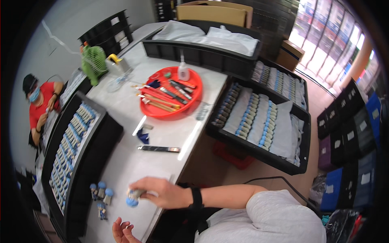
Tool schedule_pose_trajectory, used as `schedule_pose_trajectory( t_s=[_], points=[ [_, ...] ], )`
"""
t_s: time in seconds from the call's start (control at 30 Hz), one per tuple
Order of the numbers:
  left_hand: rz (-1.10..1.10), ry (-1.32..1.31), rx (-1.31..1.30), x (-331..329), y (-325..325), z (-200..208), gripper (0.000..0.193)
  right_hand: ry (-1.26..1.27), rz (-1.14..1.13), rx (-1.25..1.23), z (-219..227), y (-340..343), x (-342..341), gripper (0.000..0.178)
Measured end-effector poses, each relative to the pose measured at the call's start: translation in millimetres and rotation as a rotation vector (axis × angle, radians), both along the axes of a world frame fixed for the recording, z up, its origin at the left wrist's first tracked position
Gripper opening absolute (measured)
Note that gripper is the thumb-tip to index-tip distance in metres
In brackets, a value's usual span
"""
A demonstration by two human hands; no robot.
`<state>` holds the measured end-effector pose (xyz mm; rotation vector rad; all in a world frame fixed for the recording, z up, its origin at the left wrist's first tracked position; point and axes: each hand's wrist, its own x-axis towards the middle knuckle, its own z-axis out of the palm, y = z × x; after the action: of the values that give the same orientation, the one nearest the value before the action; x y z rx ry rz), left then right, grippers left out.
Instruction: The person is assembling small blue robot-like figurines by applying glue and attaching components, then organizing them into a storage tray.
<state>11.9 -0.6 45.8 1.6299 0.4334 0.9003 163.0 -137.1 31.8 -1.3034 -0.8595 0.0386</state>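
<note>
Between the thumb and fingers of my right hand (164,193) is a small figurine (132,201), its blue cap pointing down. My left hand (122,231) is just below it at the lower edge, palm up, with fingers apart and nothing in them. On the white table left of my hands are several like figurines (102,192) with blue caps and grey or cream bodies; one of them (101,211) lies apart, nearer to me. Beyond my right hand lies a thin dark strip-shaped tool (159,149), with a dark blue cloth scrap (142,136) next to it.
A black crate (103,137) full of figurines leans at the left. A red round tray (170,115) holds brushes, pens and a white bottle (183,72). More crates (259,152) stand right and at the back (198,52). A masked co-worker (38,106) sits at far left, near a green fan (93,62).
</note>
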Motion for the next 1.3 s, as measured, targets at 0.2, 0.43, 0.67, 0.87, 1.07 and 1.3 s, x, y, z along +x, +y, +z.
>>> schedule_pose_trajectory(
  t_s=[0.2,0.43,0.67,0.87,1.07,1.3],
  points=[
    [0.098,0.134,0.169,19.1,-6.2,-10.6,0.022,0.199,-0.956,0.117,-7.1,-264.8,95.0,0.029],
    [0.22,0.23,0.184,22.2,-9.4,-24.8,0.018,0.533,-1.806,0.053,-96.1,-582.1,69.2,0.024],
    [0.205,0.295,0.292,27.1,-4.1,-37.6,0.016,0.565,-1.845,-0.858,-198.2,-610.6,94.6,0.026],
    [0.237,0.312,0.364,30.3,-17.8,-30.3,0.017,0.415,-1.388,-0.481,-153.4,-560.5,137.7,0.024],
    [0.271,0.391,0.392,31.2,-27.5,-24.6,0.018,0.416,-1.933,-0.646,-171.8,-589.4,141.4,0.016],
    [0.27,0.375,0.412,30.0,-24.4,-24.5,0.017,0.654,-1.823,-0.78,-195.7,-582.1,147.6,0.018]
  ],
)
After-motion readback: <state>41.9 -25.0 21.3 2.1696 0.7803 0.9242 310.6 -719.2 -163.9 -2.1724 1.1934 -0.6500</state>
